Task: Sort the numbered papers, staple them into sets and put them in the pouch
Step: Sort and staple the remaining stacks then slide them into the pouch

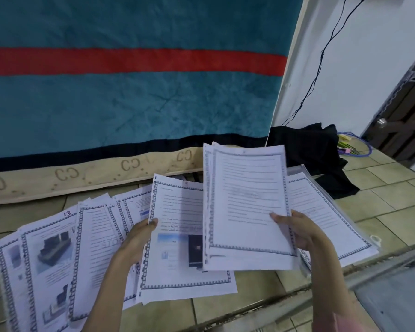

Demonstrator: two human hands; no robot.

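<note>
Paper stack [247, 207] in right hand [295, 230], thumb on top.

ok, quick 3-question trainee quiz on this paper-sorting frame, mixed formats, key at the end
1. True or false: the right hand holds a raised stack of papers.
2. Multiple choice: the handwritten number at the top of the page held by the left hand is A) 9 B) 4 C) 21.
3. Fill in: the far-left page with a sofa picture is numbered ___.

Key: 1 true; 2 A; 3 13.
</note>
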